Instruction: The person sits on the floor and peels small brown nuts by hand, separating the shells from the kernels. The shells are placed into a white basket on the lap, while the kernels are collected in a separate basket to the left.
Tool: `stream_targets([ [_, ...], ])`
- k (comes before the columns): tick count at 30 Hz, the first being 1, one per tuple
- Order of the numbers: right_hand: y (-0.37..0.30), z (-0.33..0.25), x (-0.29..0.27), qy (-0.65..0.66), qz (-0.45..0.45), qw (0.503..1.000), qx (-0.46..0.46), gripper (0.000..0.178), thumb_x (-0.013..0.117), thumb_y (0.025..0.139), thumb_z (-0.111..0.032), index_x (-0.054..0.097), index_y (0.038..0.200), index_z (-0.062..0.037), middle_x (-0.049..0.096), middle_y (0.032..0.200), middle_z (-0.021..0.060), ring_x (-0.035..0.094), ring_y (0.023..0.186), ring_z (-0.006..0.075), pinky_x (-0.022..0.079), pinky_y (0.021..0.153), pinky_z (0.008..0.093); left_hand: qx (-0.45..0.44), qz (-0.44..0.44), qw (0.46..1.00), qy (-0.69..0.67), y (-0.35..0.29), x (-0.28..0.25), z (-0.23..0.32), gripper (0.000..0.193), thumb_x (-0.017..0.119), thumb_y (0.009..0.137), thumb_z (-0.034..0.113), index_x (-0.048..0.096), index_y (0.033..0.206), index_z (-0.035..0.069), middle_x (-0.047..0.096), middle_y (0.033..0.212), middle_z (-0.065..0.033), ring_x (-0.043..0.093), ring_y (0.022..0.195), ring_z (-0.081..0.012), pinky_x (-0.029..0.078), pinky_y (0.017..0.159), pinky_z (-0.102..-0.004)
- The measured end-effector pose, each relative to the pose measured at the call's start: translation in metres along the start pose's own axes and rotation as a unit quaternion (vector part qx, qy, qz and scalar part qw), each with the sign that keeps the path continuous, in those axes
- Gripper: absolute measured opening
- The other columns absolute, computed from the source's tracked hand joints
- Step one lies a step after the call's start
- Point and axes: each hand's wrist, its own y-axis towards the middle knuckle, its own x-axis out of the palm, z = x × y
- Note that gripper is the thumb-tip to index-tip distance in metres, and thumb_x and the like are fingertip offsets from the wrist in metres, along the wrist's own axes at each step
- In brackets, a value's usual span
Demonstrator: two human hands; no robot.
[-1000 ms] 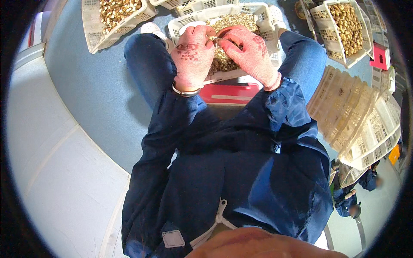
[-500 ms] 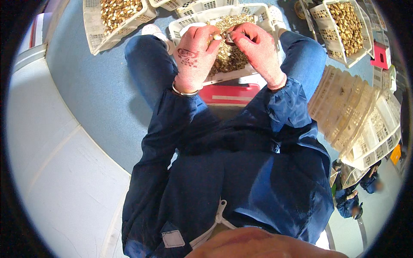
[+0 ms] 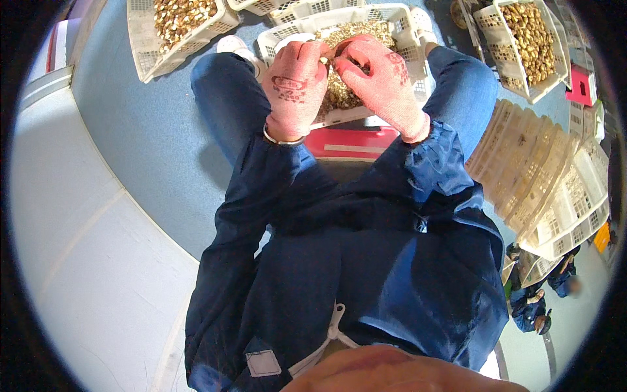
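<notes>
Both my hands wear pink gloves and meet above a white slotted crate between my knees. My left hand is closed in a pinch on a small pale piece, which looks like part of a mushroom. My right hand is closed too, thumb and fingertips pressed up against that piece; whatever it grips is hidden by its fingers. Small brown and whitish bits fill the crate below, lighter toward the far side and darker nearer me.
A white crate of brown-and-white mushroom-like pieces stands far left, another with rounder brown ones far right. Stacked white crates lean at my right. A red box lies between my legs. Two people are at lower right.
My right hand has moved left and turned inward, so its fingertips now touch my left fingers. The gap between the two hands has closed. My left hand has barely shifted.
</notes>
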Motion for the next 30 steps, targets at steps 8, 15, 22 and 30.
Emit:
stream_targets([
  [8, -0.001, -0.001, -0.008, 0.122, -0.014, 0.971, 0.203, 0.014, 0.061, 0.088, -0.015, 0.067, 0.091, -0.0017, 0.064, 0.081, 0.0027, 0.055, 0.075, 0.0078, 0.045, 0.068, 0.0238, -0.025, 0.027, 0.998, -0.058, -0.001, -0.002, 0.007, 0.027, 0.073, 0.068, 0.003, 0.065, 0.092, 0.015, 0.062, 0.084, -0.0049, 0.063, 0.082, -0.0282, 0.052, 0.07, -0.0396],
  [15, -0.001, 0.004, -0.02, 0.188, 0.009, 0.975, 0.121, 0.017, 0.062, 0.084, -0.016, 0.069, 0.089, -0.0018, 0.066, 0.08, 0.0051, 0.058, 0.074, 0.0113, 0.047, 0.069, 0.0273, -0.047, 0.016, 0.996, -0.074, 0.004, -0.01, 0.011, 0.022, 0.078, 0.074, 0.003, 0.068, 0.092, 0.011, 0.069, 0.091, -0.0061, 0.067, 0.084, -0.026, 0.055, 0.075, -0.0361],
  [22, -0.001, 0.011, -0.03, 0.025, -0.032, 0.998, -0.041, 0.017, 0.062, 0.094, -0.017, 0.066, 0.097, -0.0015, 0.067, 0.11, 0.0088, 0.064, 0.096, 0.0238, 0.05, 0.085, 0.0315, -0.087, -0.021, 0.984, -0.152, 0.005, -0.005, 0.004, 0.022, 0.08, 0.076, 0.007, 0.068, 0.094, 0.008, 0.07, 0.092, -0.0065, 0.068, 0.08, -0.0208, 0.054, 0.072, -0.0332],
  [30, 0.001, 0.018, -0.044, -0.072, -0.04, 0.994, -0.072, 0.02, 0.064, 0.091, -0.026, 0.066, 0.094, -0.0062, 0.064, 0.095, 0.0109, 0.063, 0.093, 0.0323, 0.051, 0.08, 0.0396, -0.32, -0.287, 0.791, -0.436, 0.015, -0.025, -0.003, 0.025, 0.066, 0.093, 0.016, 0.069, 0.115, 0.003, 0.067, 0.096, -0.0021, 0.058, 0.081, -0.0053, 0.049, 0.074, -0.0225],
])
